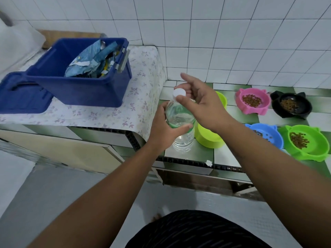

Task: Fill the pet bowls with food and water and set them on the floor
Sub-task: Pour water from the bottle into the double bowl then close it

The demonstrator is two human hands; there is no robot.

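Observation:
My left hand (pixel 165 129) grips a clear water bottle (pixel 180 120) standing upright on the tiled counter. My right hand (pixel 200 102) hovers at the bottle's white cap (pixel 179 92), thumb and fingers touching its sides, index finger raised. Behind the bottle are two lime-green bowls, one near (pixel 207 138) and one farther back (pixel 222 99), both partly hidden by my right hand. To the right sit a pink bowl (pixel 252 101), a black bowl (pixel 291 105), a blue bowl (pixel 265 136) and a green bowl (pixel 304 142), each with brown kibble inside.
A blue plastic bin (pixel 80 76) holding a crumpled blue food bag (pixel 89 61) stands on the raised flower-patterned ledge (pixel 143 83) at left, its lid (pixel 21 93) beside it. White tiled wall behind. The counter's front edge (pixel 197 164) drops to the grey floor.

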